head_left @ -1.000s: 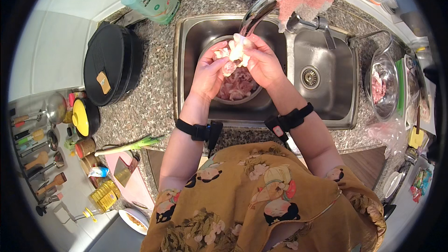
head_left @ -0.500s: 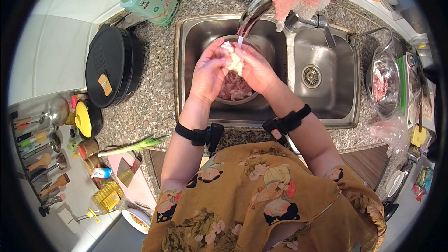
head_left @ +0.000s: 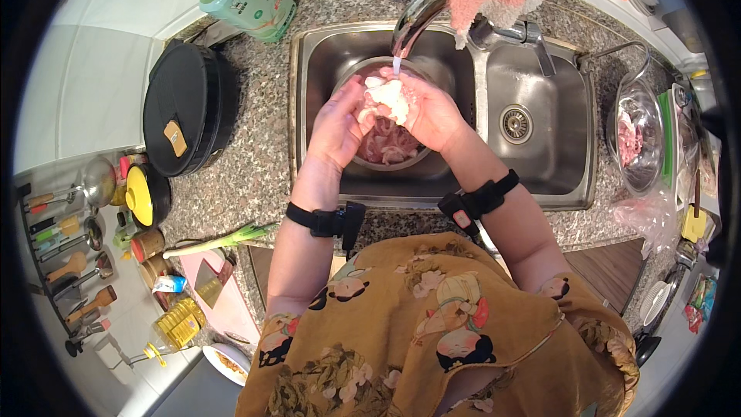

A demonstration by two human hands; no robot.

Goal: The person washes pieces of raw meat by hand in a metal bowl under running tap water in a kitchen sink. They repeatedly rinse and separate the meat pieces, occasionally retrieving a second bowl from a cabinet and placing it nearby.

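Since the earlier frame, your hands have shifted a little right, meat staying under the faucet (head_left: 417, 19). Head view: your left hand (head_left: 343, 127) and right hand (head_left: 432, 112) both cupped, gripping a pale piece of meat (head_left: 388, 95) under running water, above the metal bowl (head_left: 390, 156) in the sink (head_left: 316, 69).
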